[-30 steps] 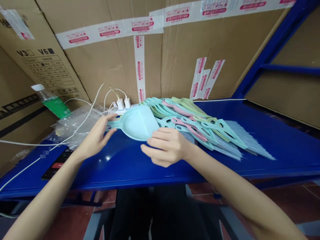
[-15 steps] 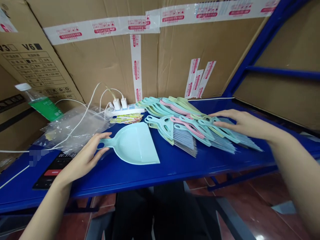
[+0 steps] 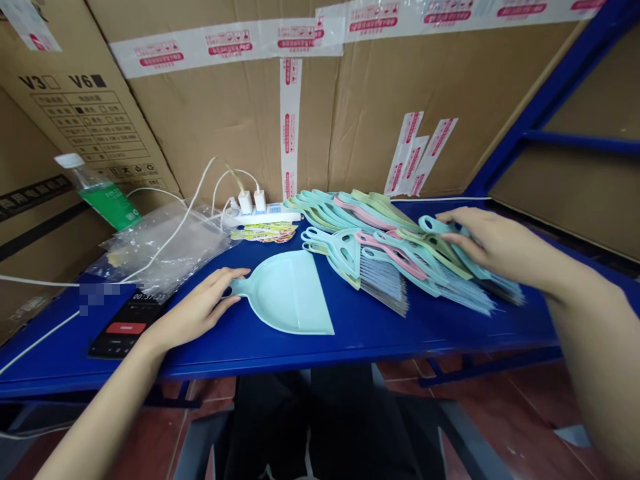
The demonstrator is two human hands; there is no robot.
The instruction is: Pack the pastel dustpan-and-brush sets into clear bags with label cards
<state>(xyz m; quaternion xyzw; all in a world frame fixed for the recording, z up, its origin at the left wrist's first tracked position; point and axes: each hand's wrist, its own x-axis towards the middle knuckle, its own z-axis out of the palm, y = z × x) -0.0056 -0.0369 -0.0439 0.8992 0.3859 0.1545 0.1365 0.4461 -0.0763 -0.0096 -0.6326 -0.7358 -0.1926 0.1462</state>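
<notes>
One rounded plastic dustpan (image 3: 286, 293), bristly brushes (image 3: 399, 257)

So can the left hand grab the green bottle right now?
Probably not straight away: the left hand is at the dustpan handle, and a crinkly plastic bag lies between it and the green bottle.

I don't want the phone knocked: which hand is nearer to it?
Left. The left hand is right of the phone, holding the dustpan; the right hand is much farther right, holding a brush.
</notes>
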